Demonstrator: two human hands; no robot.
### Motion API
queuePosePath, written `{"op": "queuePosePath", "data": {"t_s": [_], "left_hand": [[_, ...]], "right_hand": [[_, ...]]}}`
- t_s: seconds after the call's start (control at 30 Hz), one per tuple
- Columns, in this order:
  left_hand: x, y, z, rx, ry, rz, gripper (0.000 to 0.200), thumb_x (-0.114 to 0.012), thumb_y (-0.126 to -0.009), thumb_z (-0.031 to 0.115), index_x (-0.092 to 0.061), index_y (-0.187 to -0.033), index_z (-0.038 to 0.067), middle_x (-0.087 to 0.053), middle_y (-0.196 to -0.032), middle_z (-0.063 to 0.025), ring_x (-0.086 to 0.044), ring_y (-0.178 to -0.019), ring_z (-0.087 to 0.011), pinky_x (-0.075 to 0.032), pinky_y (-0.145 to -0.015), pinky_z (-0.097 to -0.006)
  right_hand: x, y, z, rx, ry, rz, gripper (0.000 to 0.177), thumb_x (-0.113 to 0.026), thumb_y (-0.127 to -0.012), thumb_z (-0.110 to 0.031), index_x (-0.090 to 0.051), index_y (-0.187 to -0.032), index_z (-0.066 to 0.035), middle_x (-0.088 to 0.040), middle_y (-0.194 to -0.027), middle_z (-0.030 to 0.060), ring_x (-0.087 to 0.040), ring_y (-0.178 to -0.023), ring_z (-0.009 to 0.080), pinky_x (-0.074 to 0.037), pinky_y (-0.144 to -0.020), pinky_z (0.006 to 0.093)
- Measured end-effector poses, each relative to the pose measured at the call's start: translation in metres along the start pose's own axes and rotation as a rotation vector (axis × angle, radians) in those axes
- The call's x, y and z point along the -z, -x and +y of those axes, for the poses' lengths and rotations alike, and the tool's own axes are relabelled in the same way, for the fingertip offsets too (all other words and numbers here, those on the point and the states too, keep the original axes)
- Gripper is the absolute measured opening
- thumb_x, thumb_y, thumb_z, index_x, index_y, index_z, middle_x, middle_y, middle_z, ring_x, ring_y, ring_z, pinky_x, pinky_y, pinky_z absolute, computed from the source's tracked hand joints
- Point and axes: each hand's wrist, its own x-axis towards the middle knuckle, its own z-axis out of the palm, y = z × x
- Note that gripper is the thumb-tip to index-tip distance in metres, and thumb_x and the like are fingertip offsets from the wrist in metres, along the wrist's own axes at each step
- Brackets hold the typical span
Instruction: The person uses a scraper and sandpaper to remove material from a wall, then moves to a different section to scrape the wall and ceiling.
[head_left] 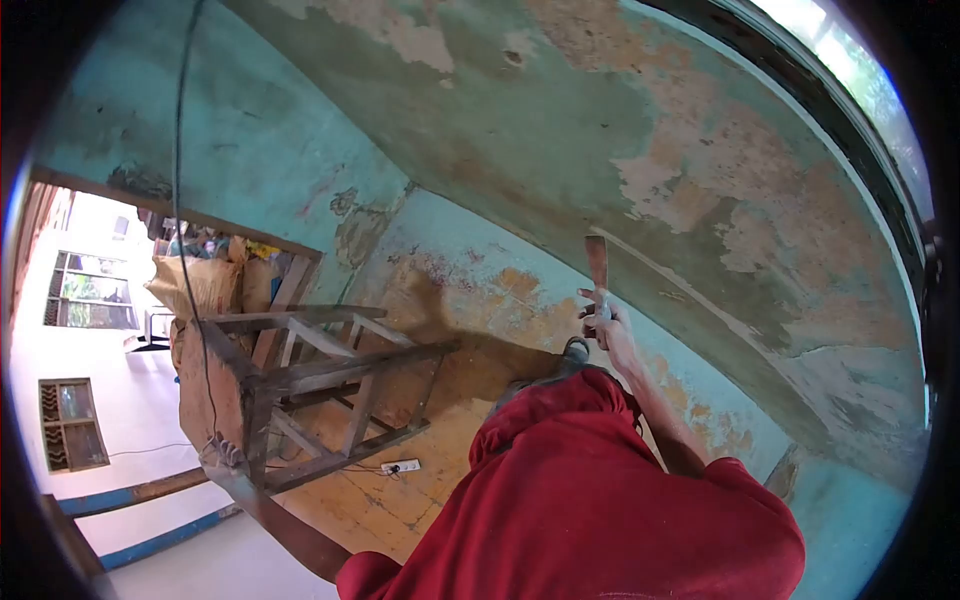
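My right hand (606, 322) is raised near the wall, closed around the handle of a scraper (597, 262) with a flat, rust-brown blade pointing away from me. Some of its fingers stick out loosely. Beside the blade is the green wall (540, 150), its paint worn off in large pale and brown patches. Off to the left, my left hand (225, 455) is at the edge of a tall wooden stool (345, 375), fingers curled over its seat end. A dark cable (180, 150) hangs down across the seat and reaches this hand.
A white power strip (401, 466) with a plug in it lies on the worn yellow floor (390, 515). Through an opening at left, stuffed sacks (200, 285) stand near a white wall with windows. A bright window (850, 70) curves along the upper right.
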Motion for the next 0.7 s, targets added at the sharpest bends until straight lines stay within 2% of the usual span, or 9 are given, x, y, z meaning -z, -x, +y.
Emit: {"op": "queuePosePath", "data": {"t_s": [0.1,0.17,0.27,0.3,0.33,0.43,0.47,0.53,0.7], "left_hand": [[0.060,-0.019,-0.022,0.014,0.070,-0.201,0.057,-0.041,-0.094,0.057,-0.060,-0.101,0.004,-0.034,-0.061,-0.0011,-0.033,-0.049,-0.0106,-0.026,-0.040,-0.0229],[0.093,-0.038,-0.046,-0.670,-0.795,-0.052,0.040,-0.044,-0.094,0.036,-0.053,-0.104,-0.001,-0.047,-0.068,-0.0022,-0.045,-0.056,-0.0102,-0.037,-0.045,-0.0247],[0.001,0.002,-0.170,-0.420,-0.251,0.098,0.039,-0.044,-0.096,0.040,-0.060,-0.095,0.004,-0.047,-0.065,-0.0032,-0.045,-0.053,-0.0114,-0.036,-0.040,-0.0252],[-0.109,0.089,-0.233,-0.778,-0.281,0.323,0.034,-0.050,-0.093,0.034,-0.060,-0.096,0.001,-0.058,-0.076,-0.0069,-0.058,-0.064,-0.0177,-0.047,-0.047,-0.0297],[-0.087,0.052,-0.270,-0.774,-0.282,0.308,0.034,-0.050,-0.093,0.034,-0.060,-0.096,0.001,-0.058,-0.076,-0.0069,-0.058,-0.064,-0.0177,-0.047,-0.047,-0.0297],[-0.105,-0.001,-0.397,0.433,0.113,-1.095,0.026,-0.028,-0.100,0.030,-0.048,-0.111,0.016,-0.032,-0.069,0.0060,-0.033,-0.051,-0.0097,-0.029,-0.044,-0.0274],[-0.126,0.012,-0.461,0.147,-0.364,-0.831,0.023,-0.032,-0.101,0.027,-0.051,-0.106,0.015,-0.035,-0.068,0.0079,-0.037,-0.050,-0.0068,-0.030,-0.042,-0.0256],[-0.237,0.089,-0.521,0.506,-0.563,-0.667,0.016,-0.047,-0.101,0.023,-0.055,-0.093,0.013,-0.036,-0.061,0.0088,-0.037,-0.043,-0.0050,-0.030,-0.040,-0.0219],[-0.344,0.139,-0.609,0.588,-1.125,-1.284,0.036,-0.052,-0.098,0.043,-0.057,-0.084,0.011,-0.042,-0.064,0.0068,-0.042,-0.053,-0.0063,-0.035,-0.052,-0.0259]], "right_hand": [[0.037,-0.018,0.004,0.026,-0.027,0.073,0.049,-0.056,-0.081,-0.005,-0.055,-0.130,-0.004,-0.058,-0.088,0.0045,-0.053,-0.060,0.0099,-0.042,-0.054,0.0226],[0.059,-0.021,-0.011,-0.058,0.035,0.134,0.049,-0.056,-0.081,-0.005,-0.055,-0.130,-0.004,-0.055,-0.082,0.0024,-0.051,-0.058,0.0084,-0.041,-0.051,0.0224],[0.080,-0.033,-0.010,0.075,0.159,0.172,0.044,-0.056,-0.082,-0.007,-0.058,-0.126,-0.004,-0.050,-0.072,-0.0006,-0.048,-0.054,0.0077,-0.043,-0.051,0.0228],[0.086,-0.035,-0.012,0.108,0.309,0.156,0.042,-0.056,-0.083,-0.008,-0.060,-0.124,-0.004,-0.048,-0.070,-0.0013,-0.048,-0.054,0.0077,-0.043,-0.051,0.0229],[0.088,-0.037,-0.011,0.112,0.301,0.169,0.042,-0.056,-0.083,-0.008,-0.060,-0.124,-0.004,-0.048,-0.070,-0.0013,-0.048,-0.054,0.0077,-0.043,-0.051,0.0229],[0.075,-0.050,-0.015,0.094,0.223,0.191,0.038,-0.060,-0.081,-0.014,-0.063,-0.118,-0.004,-0.054,-0.081,0.0022,-0.052,-0.059,0.0127,-0.045,-0.052,0.0282],[0.064,-0.054,-0.012,0.116,0.204,0.203,0.037,-0.060,-0.081,-0.014,-0.063,-0.116,-0.004,-0.054,-0.079,0.0028,-0.052,-0.058,0.0132,-0.045,-0.053,0.0283],[0.040,-0.061,-0.013,0.166,0.169,0.212,0.034,-0.061,-0.081,-0.015,-0.063,-0.113,-0.003,-0.053,-0.074,0.0041,-0.053,-0.059,0.0136,-0.046,-0.054,0.0289],[-0.007,-0.081,-0.003,0.240,0.142,0.332,0.025,-0.059,-0.083,-0.010,-0.060,-0.106,-0.001,-0.049,-0.069,0.0004,-0.050,-0.059,0.0095,-0.044,-0.053,0.0262]]}}
